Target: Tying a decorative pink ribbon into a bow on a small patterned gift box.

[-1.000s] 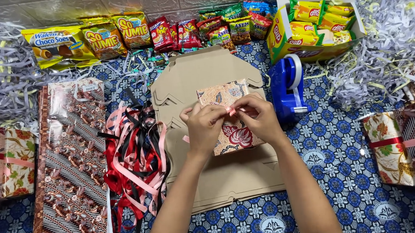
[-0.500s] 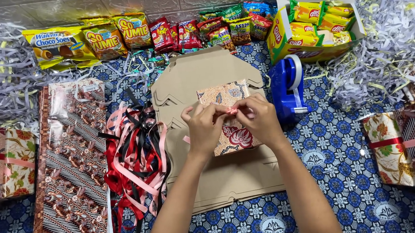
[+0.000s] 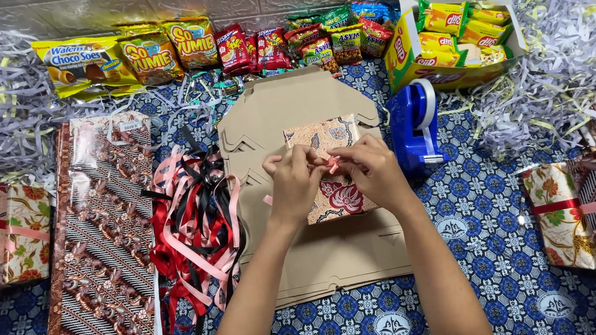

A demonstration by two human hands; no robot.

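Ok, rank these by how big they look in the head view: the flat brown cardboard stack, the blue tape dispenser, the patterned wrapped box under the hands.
1. Flat brown cardboard stack, clearly largest.
2. Patterned wrapped box, though both hands partly hide it.
3. Blue tape dispenser, close to the box in apparent size, so these two are uncertain.

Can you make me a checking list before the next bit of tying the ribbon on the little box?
1. Both hands on the ribbon: left hand and right hand pinch the pink ribbon: ok.
2. Box rests flat on the cardboard: ok.
3. Knot tight: hidden by fingers, cannot tell.
4. Spare ribbons close by the left arm: ok.
5. Tape dispenser within reach, beside the right hand: ok.
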